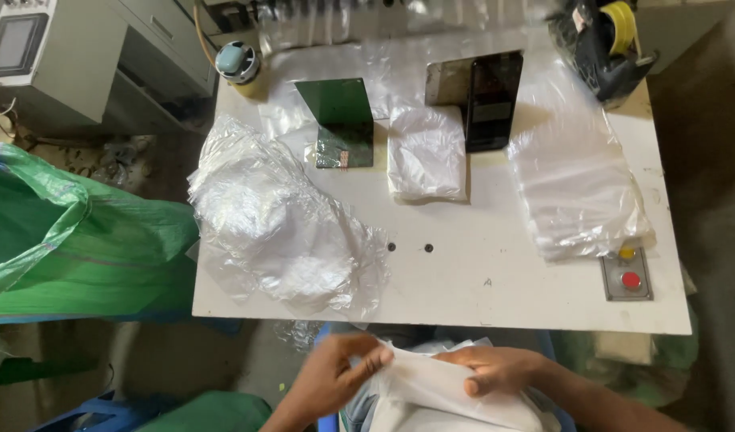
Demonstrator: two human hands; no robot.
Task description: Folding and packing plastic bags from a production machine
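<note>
Head view, looking down over a work table. Our left hand pinches the near edge of a white folded fabric piece between thumb and fingers, closed on the cloth. Our right hand lies on top of the same piece with the fingers curled and the thumb pressed against it, gripping it from the other side. The piece sits low in the picture, in front of the near edge of the white table and not yet on it; more white cloth shows beneath it (we cannot tell how many pieces lie in that pile).

Outward from the hands we count, on the table: one loose heap of crumpled clear plastic bags at the left; one flat stack of clear bags at the right; one white piece already sealed in a clear bag lying between two upright plates, a green plate to its left and a dark plate to its right. Two small holes mark the table's middle, and a control box with one yellow and one red button sits at the right corner.

As a judgement: one piece appears packed, one is in hand unbagged, and the stack of empty bags suggests much remains. A green woven sack stands beside the table at the left.
</note>
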